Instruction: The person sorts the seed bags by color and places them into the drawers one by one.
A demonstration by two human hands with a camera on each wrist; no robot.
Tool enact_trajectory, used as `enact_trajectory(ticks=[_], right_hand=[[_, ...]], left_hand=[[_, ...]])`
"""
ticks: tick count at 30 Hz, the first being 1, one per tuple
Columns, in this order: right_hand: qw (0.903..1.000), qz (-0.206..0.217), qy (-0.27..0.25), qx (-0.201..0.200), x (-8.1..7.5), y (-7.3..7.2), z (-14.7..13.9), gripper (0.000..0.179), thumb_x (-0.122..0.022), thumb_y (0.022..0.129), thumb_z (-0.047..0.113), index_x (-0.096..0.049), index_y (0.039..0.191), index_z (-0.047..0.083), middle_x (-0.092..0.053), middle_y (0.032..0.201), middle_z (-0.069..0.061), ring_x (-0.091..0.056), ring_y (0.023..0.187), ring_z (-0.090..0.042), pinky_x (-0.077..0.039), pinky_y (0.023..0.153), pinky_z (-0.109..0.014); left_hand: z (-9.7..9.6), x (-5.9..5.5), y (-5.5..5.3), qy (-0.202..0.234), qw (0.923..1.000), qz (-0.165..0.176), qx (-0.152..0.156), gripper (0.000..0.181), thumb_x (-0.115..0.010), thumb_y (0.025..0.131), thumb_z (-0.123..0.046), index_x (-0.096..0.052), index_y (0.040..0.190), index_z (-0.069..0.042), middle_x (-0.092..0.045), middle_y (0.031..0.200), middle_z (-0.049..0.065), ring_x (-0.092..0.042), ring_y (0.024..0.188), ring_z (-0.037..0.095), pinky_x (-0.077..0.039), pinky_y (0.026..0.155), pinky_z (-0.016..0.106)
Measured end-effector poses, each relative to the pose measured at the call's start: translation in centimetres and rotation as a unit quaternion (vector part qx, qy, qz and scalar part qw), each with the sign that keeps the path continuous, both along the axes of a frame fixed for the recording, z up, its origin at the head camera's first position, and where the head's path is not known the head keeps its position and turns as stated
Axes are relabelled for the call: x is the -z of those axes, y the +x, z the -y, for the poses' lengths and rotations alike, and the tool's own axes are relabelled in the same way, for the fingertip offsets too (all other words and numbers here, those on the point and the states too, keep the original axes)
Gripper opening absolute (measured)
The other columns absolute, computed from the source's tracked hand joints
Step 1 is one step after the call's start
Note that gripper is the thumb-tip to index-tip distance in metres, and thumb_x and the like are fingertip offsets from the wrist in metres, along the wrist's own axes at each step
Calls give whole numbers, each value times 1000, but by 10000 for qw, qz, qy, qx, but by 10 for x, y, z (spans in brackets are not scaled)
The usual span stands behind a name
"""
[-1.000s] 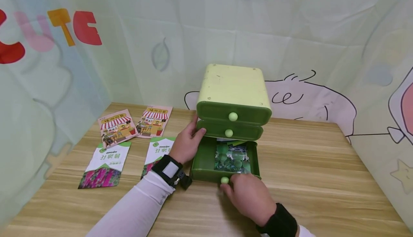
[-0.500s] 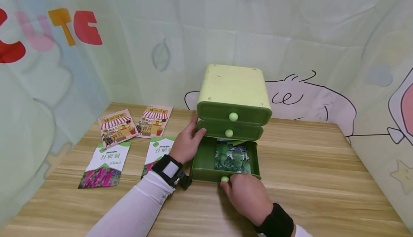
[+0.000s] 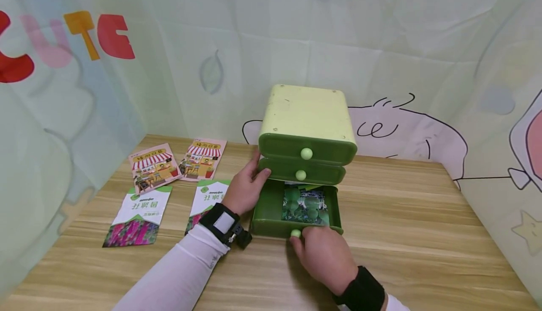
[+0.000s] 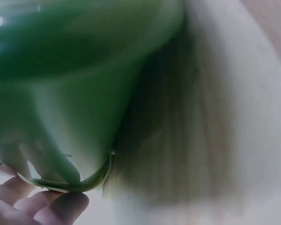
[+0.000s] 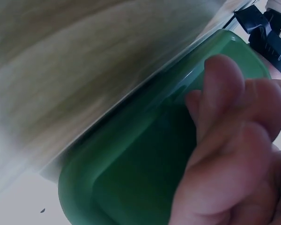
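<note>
A small cabinet [image 3: 311, 111] with a pale yellow top and green drawers stands on the table. Its bottom drawer [image 3: 267, 226] is pulled out and holds a packet [image 3: 305, 205] with a green plant picture, plus other flat pieces behind it. My left hand [image 3: 244, 188] grips the cabinet's left side, thumb at the front edge by the middle drawer [image 3: 279, 170]. At the bottom drawer's front, my right hand [image 3: 328, 257] pinches the round light-green knob [image 3: 295, 233] between thumb and fingers. The right wrist view shows curled fingers [image 5: 225, 164] before the green drawer front; the knob is hidden there.
Left of the cabinet lie two pink shop-picture packets [image 3: 154, 167] and two white-and-green packets with magenta flowers [image 3: 137, 217], one partly behind my left hand. Printed curtains [image 3: 381, 43] stand behind and at both sides of the wooden table [image 3: 423, 235].
The bottom drawer has slid slightly inward, toward the cabinet, with my right hand following on its knob. My left hand has stayed where it was.
</note>
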State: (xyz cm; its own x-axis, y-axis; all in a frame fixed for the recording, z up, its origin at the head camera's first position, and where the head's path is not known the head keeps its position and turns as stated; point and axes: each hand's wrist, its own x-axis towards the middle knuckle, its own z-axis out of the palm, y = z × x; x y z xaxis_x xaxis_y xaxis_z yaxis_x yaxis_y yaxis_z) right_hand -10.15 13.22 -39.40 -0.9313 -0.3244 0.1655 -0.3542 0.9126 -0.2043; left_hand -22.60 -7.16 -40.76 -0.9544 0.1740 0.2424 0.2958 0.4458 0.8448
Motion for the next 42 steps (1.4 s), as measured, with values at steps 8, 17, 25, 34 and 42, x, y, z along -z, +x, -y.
enact_trajectory(ticks=[8,17,25,34,42], right_hand=[[9999,57,-131,55,0,-3,-1,42,-59,91,36,-45,53,21,-42,49,9,-38,43,-6,-37,40,-28],[9998,75,-158,128,1,-6,-2,42,-59,91,35,-47,54,21,-43,50,9,-40,44,-5,-39,42,-28],[9999,-15,-136,97,0,-8,-4,40,-59,90,36,-48,54,21,-45,51,8,-42,45,-6,-42,43,-30],[9998,-61,-152,69,0,-11,-4,41,-59,91,35,-47,54,21,-42,50,8,-38,44,-6,-37,42,-27],[9999,-67,-126,46,-1,-12,-4,41,-59,91,35,-47,55,21,-43,50,8,-39,44,-6,-38,42,-28]], left_hand=[[0,-1,1,-33,10000,13,9,59,-41,95,-56,-8,144,-49,-39,143,2,-39,121,13,-38,100,46],[0,0,-2,-17,10000,-96,-13,59,-42,95,-54,-9,144,-51,-45,139,3,-43,118,11,-39,99,46],[0,1,-3,-28,10000,-72,-24,59,-42,95,-55,-9,144,-52,-45,139,4,-43,118,12,-39,99,47],[0,1,-2,-31,10000,-78,4,59,-41,95,-55,-8,144,-51,-43,141,4,-43,118,12,-39,99,47],[1,2,-3,-10,9999,-115,17,59,-41,95,-55,-9,144,-50,-43,141,3,-43,118,12,-39,99,47]])
